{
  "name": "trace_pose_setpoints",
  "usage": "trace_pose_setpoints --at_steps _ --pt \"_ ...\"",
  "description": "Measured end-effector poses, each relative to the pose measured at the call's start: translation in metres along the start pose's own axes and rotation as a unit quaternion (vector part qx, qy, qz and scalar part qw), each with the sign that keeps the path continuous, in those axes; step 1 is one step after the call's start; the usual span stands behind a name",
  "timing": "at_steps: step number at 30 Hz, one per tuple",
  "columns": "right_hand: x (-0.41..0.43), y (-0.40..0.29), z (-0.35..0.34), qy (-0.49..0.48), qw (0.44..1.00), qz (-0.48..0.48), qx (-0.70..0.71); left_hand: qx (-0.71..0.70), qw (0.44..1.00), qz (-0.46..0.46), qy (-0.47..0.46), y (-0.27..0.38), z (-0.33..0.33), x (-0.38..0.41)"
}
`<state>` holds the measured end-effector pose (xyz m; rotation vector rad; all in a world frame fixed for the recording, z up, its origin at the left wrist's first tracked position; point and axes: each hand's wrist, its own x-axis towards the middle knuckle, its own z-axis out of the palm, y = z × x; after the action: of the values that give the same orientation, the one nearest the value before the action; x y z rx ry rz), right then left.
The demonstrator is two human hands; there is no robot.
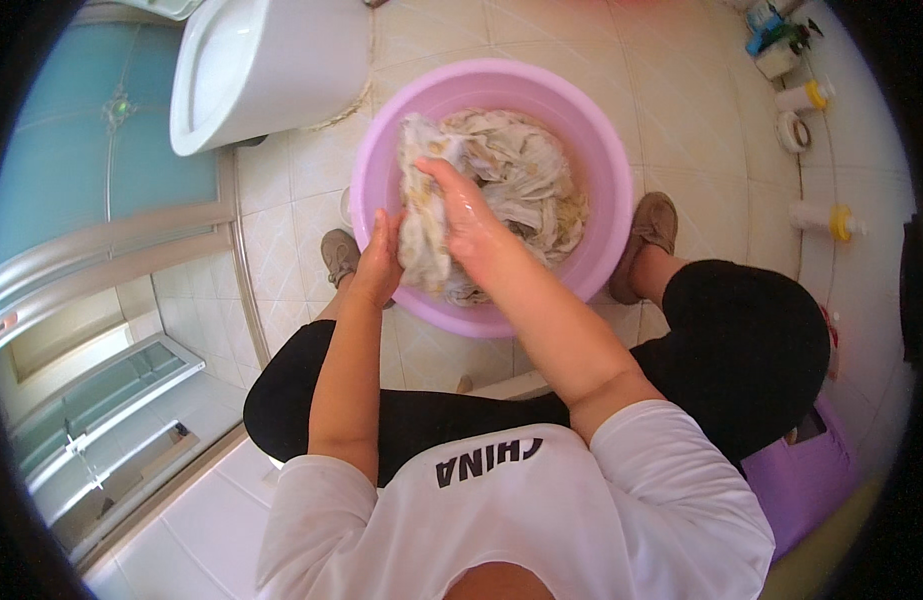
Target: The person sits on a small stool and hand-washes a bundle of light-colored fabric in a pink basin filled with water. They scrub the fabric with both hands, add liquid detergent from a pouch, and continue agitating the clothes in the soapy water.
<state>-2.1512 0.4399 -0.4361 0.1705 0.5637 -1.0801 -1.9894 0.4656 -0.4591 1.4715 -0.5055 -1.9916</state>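
Observation:
A large pink plastic basin (491, 71) stands on the tiled floor between my feet. Wet whitish cloth (532, 169) with yellowish patches lies bunched inside it. My left hand (382, 259) grips a raised length of this cloth (424, 225) from the side, over the basin's left rim. On the other side of the same length, my right hand (465, 210) has its thumb laid along the fabric. Both hands look wet. The fingers behind the cloth are hidden.
A white toilet (296, 67) stands beyond the basin at the upper left. Bottles (803, 97) and a roll of tape (793, 133) line the right wall. Behind my right leg is a purple plastic container (799, 487). A blue-paned door (63, 135) is at left.

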Motion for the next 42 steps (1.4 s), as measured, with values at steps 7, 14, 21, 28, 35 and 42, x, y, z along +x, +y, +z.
trace_pose_setpoints --at_steps 7,14,21,28,35,42 --pt "-0.05 0.026 0.112 -0.102 0.985 -0.085 0.111 -0.061 0.998 0.017 -0.016 -0.01 -0.015 -0.024" --pt "-0.017 0.023 0.105 -0.065 0.985 -0.007 0.158 0.233 0.964 0.129 0.015 -0.032 -0.022 -0.001" --pt "0.033 -0.049 -0.005 0.061 0.992 0.008 0.106 0.588 0.744 0.314 -0.045 -0.023 -0.034 0.018" --pt "0.027 -0.06 -0.047 -0.018 1.0 -0.011 0.005 -0.023 0.983 0.166 -0.075 0.06 0.041 -0.087" --pt "0.005 -0.056 -0.047 -0.094 0.892 -0.093 -0.433 0.142 0.792 0.549 0.225 0.145 0.121 -0.174" --pt "0.033 -0.014 -0.039 -0.045 0.832 -0.327 -0.445 0.194 0.56 0.793 0.137 0.208 0.147 -0.246"
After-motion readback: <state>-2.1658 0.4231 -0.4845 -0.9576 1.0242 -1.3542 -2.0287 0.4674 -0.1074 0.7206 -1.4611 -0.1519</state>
